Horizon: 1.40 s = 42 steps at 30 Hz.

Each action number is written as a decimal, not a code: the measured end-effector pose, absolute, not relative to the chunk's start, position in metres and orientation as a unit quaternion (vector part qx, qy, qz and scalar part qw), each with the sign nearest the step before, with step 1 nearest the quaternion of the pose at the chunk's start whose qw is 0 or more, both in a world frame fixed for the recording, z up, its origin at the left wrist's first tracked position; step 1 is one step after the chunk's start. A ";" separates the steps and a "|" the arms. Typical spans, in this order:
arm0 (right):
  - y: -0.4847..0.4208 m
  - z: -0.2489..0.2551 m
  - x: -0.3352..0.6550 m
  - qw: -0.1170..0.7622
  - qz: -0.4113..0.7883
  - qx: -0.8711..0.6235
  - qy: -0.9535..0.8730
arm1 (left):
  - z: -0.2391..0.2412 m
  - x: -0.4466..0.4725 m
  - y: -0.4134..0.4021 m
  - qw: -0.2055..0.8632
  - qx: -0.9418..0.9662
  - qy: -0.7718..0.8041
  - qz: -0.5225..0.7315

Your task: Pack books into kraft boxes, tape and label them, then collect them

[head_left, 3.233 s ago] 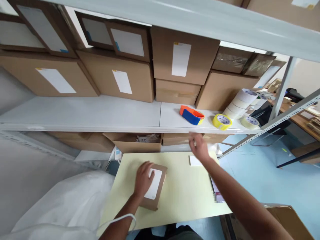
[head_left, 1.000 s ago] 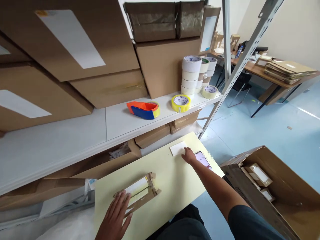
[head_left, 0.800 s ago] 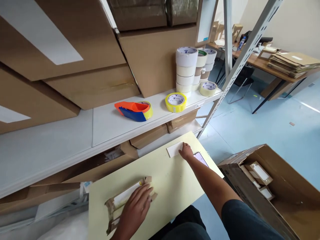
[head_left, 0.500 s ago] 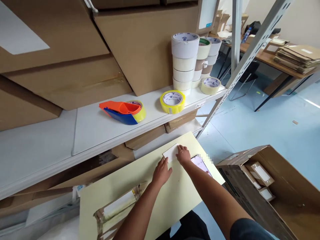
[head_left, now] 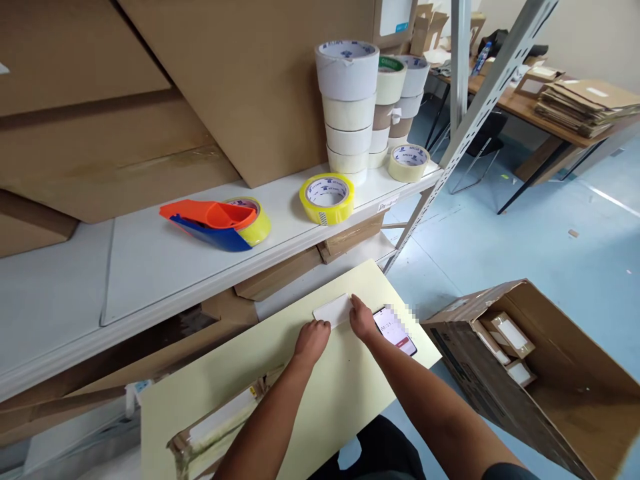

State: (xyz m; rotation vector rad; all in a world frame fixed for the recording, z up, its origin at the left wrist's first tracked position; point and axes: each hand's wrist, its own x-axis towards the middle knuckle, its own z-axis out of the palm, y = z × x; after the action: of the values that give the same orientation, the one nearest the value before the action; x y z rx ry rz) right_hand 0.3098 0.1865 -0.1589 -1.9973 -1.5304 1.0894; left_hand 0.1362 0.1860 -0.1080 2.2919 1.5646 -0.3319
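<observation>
A flat white rectangular piece (head_left: 332,311), like a card or thin packet, lies on the pale yellow tabletop (head_left: 370,383). My left hand (head_left: 313,340) has its fingers curled at the near left edge of it. At the right end, my right hand (head_left: 361,319) is closed with its fingertips against the edge. A phone (head_left: 396,331) showing a timer lies just right of my right hand. Beside my left forearm is a bundle of worn cardboard pieces (head_left: 220,420) with white labels, partly hidden by the arm.
On the grey shelf (head_left: 135,267) sit an orange and blue tape dispenser (head_left: 213,220), a yellow tape roll (head_left: 327,199), stacked tape rolls (head_left: 349,110) and large cartons (head_left: 280,87). An open carton (head_left: 575,400) at right holds small labelled boxes (head_left: 510,335). A shelf post (head_left: 495,93) stands behind.
My left hand's fingers have curled in from a more spread pose at the white piece's edge. The camera view has shifted, moving the shelf items left in the picture.
</observation>
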 end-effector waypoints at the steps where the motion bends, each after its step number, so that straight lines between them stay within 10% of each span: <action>1: 0.188 -0.159 0.312 0.202 0.404 -0.712 -0.537 | -0.105 0.135 0.189 0.176 0.806 0.552 -0.115; 28: 0.154 -0.159 0.289 0.215 0.432 -0.770 -0.417 | -0.123 0.130 0.212 0.333 0.666 0.666 0.034; 42: 0.212 -0.128 0.283 0.110 0.355 -0.622 -0.689 | -0.098 0.112 0.169 0.345 0.531 0.765 0.114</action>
State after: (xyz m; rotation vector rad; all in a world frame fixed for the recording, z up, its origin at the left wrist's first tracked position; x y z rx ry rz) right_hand 0.2825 0.2124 -0.1277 -1.8286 -2.0240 1.0436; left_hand 0.1118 0.1691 -0.0979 1.3785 1.9872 0.2969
